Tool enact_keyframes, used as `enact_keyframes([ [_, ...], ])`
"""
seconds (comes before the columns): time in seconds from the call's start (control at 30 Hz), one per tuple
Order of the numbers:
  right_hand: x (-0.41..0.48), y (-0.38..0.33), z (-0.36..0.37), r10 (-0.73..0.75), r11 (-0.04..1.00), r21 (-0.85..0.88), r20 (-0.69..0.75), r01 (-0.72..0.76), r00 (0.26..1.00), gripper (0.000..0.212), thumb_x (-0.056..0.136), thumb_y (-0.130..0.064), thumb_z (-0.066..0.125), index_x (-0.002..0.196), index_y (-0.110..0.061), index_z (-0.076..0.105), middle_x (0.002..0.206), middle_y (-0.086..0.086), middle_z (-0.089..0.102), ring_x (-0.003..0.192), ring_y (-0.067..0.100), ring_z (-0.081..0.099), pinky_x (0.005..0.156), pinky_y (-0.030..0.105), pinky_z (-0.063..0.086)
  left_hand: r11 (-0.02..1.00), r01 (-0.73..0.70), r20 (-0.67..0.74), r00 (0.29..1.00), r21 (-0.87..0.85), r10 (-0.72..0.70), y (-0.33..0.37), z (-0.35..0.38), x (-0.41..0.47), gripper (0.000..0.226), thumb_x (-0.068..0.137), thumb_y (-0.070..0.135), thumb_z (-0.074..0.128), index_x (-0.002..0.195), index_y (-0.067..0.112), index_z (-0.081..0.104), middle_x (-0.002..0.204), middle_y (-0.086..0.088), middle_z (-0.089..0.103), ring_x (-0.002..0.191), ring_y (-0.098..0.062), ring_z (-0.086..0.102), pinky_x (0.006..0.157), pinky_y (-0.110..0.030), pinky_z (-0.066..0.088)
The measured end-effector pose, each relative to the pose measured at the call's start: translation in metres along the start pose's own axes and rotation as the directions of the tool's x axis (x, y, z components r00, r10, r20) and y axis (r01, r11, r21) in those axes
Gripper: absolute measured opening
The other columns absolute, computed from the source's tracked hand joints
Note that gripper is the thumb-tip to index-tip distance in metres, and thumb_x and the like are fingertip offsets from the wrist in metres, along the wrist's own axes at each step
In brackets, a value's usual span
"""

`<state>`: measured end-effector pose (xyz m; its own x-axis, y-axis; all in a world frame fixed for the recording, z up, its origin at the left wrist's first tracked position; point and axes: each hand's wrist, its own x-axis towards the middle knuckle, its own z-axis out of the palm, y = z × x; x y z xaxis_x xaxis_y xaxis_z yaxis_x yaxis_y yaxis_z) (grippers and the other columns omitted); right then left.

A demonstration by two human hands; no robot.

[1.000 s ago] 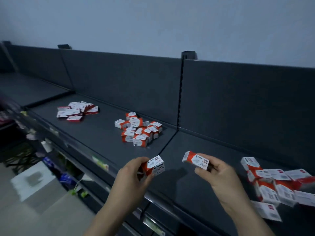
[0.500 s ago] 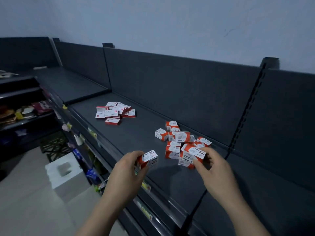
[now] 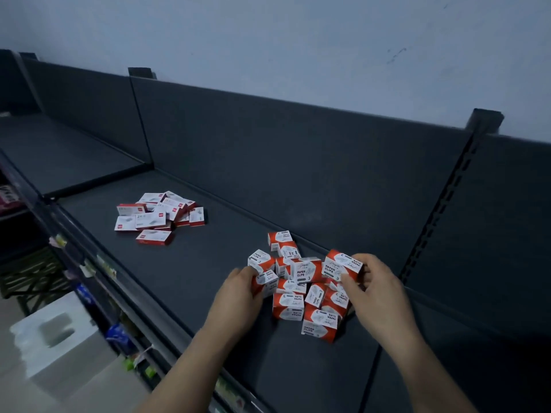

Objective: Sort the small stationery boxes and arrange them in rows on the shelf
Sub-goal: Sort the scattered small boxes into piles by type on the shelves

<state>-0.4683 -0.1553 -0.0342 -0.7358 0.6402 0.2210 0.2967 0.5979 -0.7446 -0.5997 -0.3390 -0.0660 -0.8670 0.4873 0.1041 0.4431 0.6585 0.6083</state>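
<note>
– Two boxes gripped, one per hand. Left fingers [image 3: 249, 272] are curled round the left box [image 3: 267, 281], pinching its near end. Right fingers [image 3: 364, 260] and thumb pinch the right box [image 3: 343, 265] by its right end.
– Where do the boxes sit?
– Left box is at the left edge of the paper-clip pile [image 3: 298, 296], touching its neighbours. Can't tell if it rests on the shelf. Right box is raised at the pile's top right, tilted, with "PAPER CLIPS" readable.
– Hands?
– Left hand [image 3: 238, 296] is back-up, just beside the pile on its left. Right hand [image 3: 377, 290] is on the pile's right side. Both forearms come in from the bottom edge.
– Pile state?
– Loose heap of small red-and-white boxes at mixed angles, some stacked. It lies on the dark shelf [image 3: 193, 281], near the back panel [image 3: 298, 174], just left of the slotted upright [image 3: 438, 210].
– Anything else on that shelf?
– The flat-box pile [image 3: 158, 216]: flatter red-and-white boxes, also jumbled, well apart to the left.
– Beyond the shelf?
– Pale wall [image 3: 298, 40] above the panel. White carton [image 3: 50, 332] on the floor, lower left. The items under the front edge are too blurred to name.
</note>
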Motion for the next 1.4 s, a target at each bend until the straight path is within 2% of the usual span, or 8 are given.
enact_keyframes([
  [0.2,0.016,-0.001,0.011,0.074,0.965,-0.244,-0.084,-0.092,0.994,0.019,0.09,-0.033,0.057,0.108,-0.026,0.054,0.101,-0.007,0.052,0.079,0.007,0.057,0.066,0.025,0.048,0.998,-0.062,0.066,0.996,0.014,0.061,-0.006,0.005,0.015,0.034,0.087,0.05,0.056,0.111,0.027,0.054,0.103,0.009,0.054,0.087,-0.007,0.054,0.075,-0.026,0.049],
  [0.4,0.017,-0.007,0.029,0.159,0.911,-0.374,-0.069,-0.173,0.985,0.022,0.088,-0.039,0.058,0.101,-0.022,0.056,0.098,-0.006,0.059,0.079,0.01,0.057,0.063,0.026,0.043,0.982,-0.184,0.003,0.983,0.043,0.184,-0.004,-0.012,0.014,0.036,0.089,0.052,0.052,0.117,0.029,0.055,0.103,0.013,0.052,0.085,-0.004,0.052,0.069,-0.021,0.043],
  [0.47,0.013,-0.007,0.033,0.172,0.925,-0.335,-0.047,-0.177,0.984,0.024,0.087,-0.042,0.059,0.101,-0.023,0.057,0.098,-0.007,0.061,0.083,0.01,0.057,0.068,0.028,0.046,0.971,-0.236,-0.019,0.971,0.044,0.237,-0.003,-0.018,0.013,0.034,0.089,0.047,0.054,0.117,0.028,0.055,0.103,0.014,0.052,0.086,-0.005,0.051,0.067,-0.02,0.038],
  [0.6,-0.003,-0.011,0.032,0.158,0.943,-0.282,-0.083,-0.175,0.984,0.042,0.086,-0.04,0.061,0.122,-0.019,0.056,0.116,-0.002,0.059,0.108,0.018,0.054,0.092,0.035,0.046,0.948,-0.316,-0.055,0.947,0.046,0.318,-0.003,-0.026,0.01,0.036,0.089,0.042,0.056,0.121,0.026,0.055,0.113,0.01,0.056,0.102,-0.011,0.054,0.073,-0.02,0.037],
  [0.7,-0.025,-0.016,0.022,0.064,0.959,-0.262,-0.159,-0.105,0.985,0.045,0.087,-0.032,0.064,0.125,-0.01,0.056,0.121,0.004,0.06,0.112,0.022,0.054,0.095,0.034,0.044,0.92,-0.39,-0.064,0.918,0.049,0.392,0.002,-0.028,0.007,0.032,0.088,0.04,0.058,0.118,0.025,0.059,0.112,0.01,0.058,0.1,-0.012,0.056,0.072,-0.021,0.039],
  [1.0,-0.096,-0.01,-0.023,0.035,0.86,-0.486,-0.253,-0.158,0.967,0.05,0.09,-0.032,0.059,0.134,-0.009,0.049,0.137,0.005,0.052,0.13,0.021,0.043,0.114,0.03,0.02,0.775,-0.627,-0.027,0.776,0.075,0.63,0.043,-0.009,-0.014,0.03,0.079,0.023,0.072,0.107,0.013,0.067,0.104,-0.004,0.067,0.091,-0.028,0.062,0.076,-0.034,0.051],
  [1.27,-0.159,0.017,-0.084,-0.009,0.804,-0.556,-0.366,-0.211,0.931,0.047,0.086,-0.028,0.066,0.126,-0.006,0.057,0.127,0.007,0.06,0.123,0.024,0.052,0.111,0.036,0.025,0.7,-0.714,0.02,0.701,0.024,0.713,0.106,0.021,-0.068,0.036,0.078,0.025,0.073,0.11,0.01,0.067,0.106,-0.006,0.067,0.093,-0.028,0.063,0.08,-0.037,0.054],
  [1.4,-0.195,0.042,-0.129,-0.018,0.792,-0.562,-0.409,-0.236,0.912,0.046,0.081,-0.025,0.072,0.121,-0.006,0.06,0.12,0.008,0.064,0.117,0.026,0.057,0.106,0.044,0.038,0.679,-0.734,0.024,0.679,0.021,0.734,0.147,0.046,-0.104,0.036,0.078,0.026,0.073,0.109,0.009,0.067,0.104,-0.006,0.067,0.09,-0.028,0.063,0.078,-0.037,0.054],
])
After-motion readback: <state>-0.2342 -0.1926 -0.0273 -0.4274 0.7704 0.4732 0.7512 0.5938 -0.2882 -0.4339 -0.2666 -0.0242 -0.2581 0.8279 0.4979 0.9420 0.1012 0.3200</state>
